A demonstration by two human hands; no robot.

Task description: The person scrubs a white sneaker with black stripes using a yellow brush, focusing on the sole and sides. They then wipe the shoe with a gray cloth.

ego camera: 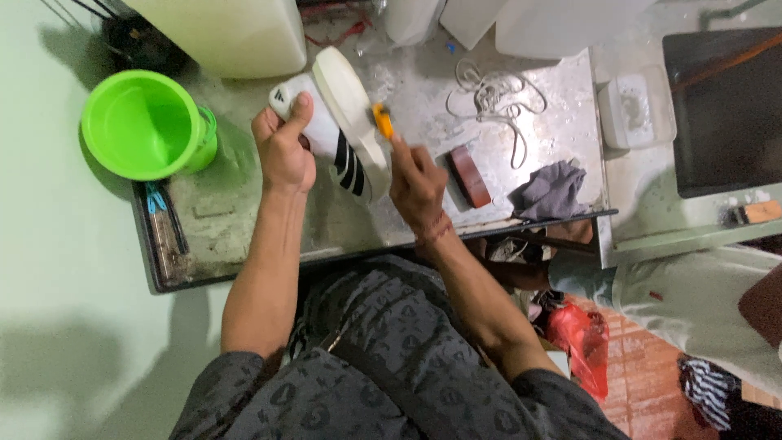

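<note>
A white sneaker with black stripes [336, 138] is held on its side above a wet metal tray, its cream sole facing right. My left hand [283, 147] grips the shoe's upper, thumb on the toe end. My right hand [415, 183] holds a small brush with an orange handle [381, 121] whose head presses against the sole's edge. The right hand looks slightly blurred.
A bright green bucket [142, 122] stands at the tray's left. White laces [489, 94], a dark red block [471, 175] and a grey rag [554, 189] lie on the metal tray [236, 220]. White jugs [236, 33] stand behind. A red bag [580, 334] lies on the floor.
</note>
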